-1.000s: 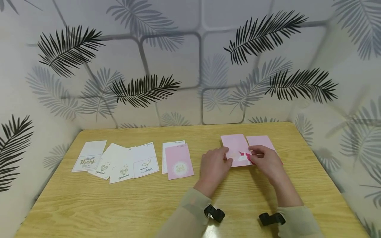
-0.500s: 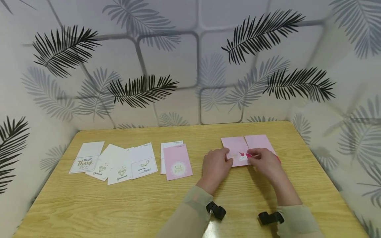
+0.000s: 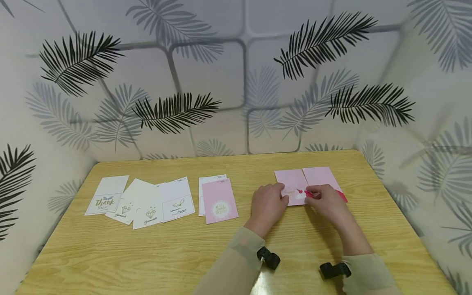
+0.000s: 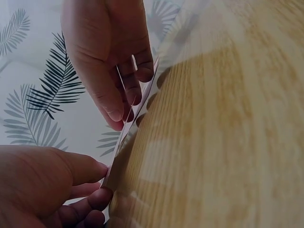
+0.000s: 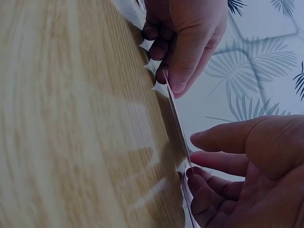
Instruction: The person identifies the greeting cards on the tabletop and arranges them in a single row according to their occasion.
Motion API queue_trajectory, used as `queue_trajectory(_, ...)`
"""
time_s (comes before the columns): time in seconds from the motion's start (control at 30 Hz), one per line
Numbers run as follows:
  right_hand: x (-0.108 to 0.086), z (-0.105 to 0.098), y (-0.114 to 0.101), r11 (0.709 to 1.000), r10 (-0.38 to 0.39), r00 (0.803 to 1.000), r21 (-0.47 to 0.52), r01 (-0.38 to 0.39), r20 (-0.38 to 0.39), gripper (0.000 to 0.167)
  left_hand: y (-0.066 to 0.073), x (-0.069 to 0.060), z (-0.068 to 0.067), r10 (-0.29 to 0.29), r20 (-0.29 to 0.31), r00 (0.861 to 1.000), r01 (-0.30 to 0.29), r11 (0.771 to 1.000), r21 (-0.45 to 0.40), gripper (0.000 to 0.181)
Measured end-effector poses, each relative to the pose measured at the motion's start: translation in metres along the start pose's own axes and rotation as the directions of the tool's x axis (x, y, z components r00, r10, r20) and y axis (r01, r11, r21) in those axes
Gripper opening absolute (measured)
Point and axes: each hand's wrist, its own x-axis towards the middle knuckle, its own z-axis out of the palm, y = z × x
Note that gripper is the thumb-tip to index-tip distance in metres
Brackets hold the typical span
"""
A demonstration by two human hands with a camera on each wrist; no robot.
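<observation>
The wooden table [image 3: 147, 254] lies under both hands; its smooth top could let a card skate away if a sleeve or knuckle caught it. The left hand [image 3: 268, 207] pinches the near-hand edge of the pink unicorn card [image 3: 289, 180], thumb above and fingers beneath, so too hard a squeeze could bow or crease it. The right hand [image 3: 326, 203] is at that card's opposite edge, but the wrist views are dim and edge-on, and I cannot tell whether it grips or merely touches. The second pink card [image 3: 321, 176] lies just beyond the right hand, close against the first; a rightward push could ride one over the other. Smallest, the unicorn print [image 3: 301, 195] beside the right fingertips might smudge if rubbed.
</observation>
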Motion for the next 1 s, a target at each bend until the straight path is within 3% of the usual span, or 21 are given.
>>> queue_trajectory(0.6, -0.0027, 0.0040, -0.0012, 0.995, -0.072, 0.997, -0.064, 0.071, -0.009, 0.044, 0.0016, 0.0041, -0.0034, -0.011, 0.073, 0.997, 0.008, 0.999, 0.038, 0.035)
queue_trajectory(1.0, -0.0074, 0.0039, -0.0049, 0.998, -0.053, 0.999, -0.044, 0.053, 0.008, 0.045, 0.0049, 0.0030, -0.0050, -0.038, 0.107, 0.994, 0.029, 0.996, 0.080, 0.036)
